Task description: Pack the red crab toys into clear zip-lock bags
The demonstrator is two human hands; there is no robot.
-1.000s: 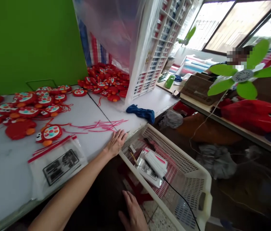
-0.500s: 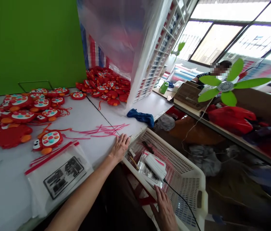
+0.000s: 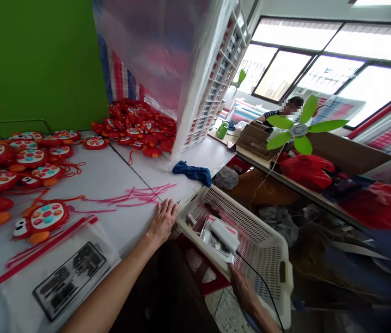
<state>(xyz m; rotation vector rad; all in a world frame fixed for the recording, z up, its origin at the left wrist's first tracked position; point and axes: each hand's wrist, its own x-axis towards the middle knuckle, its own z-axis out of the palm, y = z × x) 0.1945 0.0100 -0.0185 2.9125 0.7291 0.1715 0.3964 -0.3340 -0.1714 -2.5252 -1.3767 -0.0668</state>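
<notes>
My left hand [image 3: 163, 220] lies flat with its fingers a little apart at the table's edge, beside the loose pink strips [image 3: 136, 194]. My right hand [image 3: 242, 284] is at the near rim of the white plastic basket [image 3: 268, 222]; its fingers are mostly hidden there. Inside the basket are a white device with a black cable [image 3: 225, 235] and clear packets. A zip bag with a red seal and black print [image 3: 69, 277] lies on the table, below a red turtle-like toy [image 3: 47, 216]. More such toys [image 3: 31, 157] are piled behind it.
A blue cloth [image 3: 192, 172] lies at the table's corner near a white crate [image 3: 209, 88] standing on end. Another heap of red toys [image 3: 140, 127] sits beside it. Beyond are a green fan [image 3: 299, 130], a person [image 3: 287, 108] and red bags [image 3: 306, 171].
The view has swung right, so the table things sit further left. My right hand has turned and come against the basket's rim. My left hand still rests at the table's edge.
</notes>
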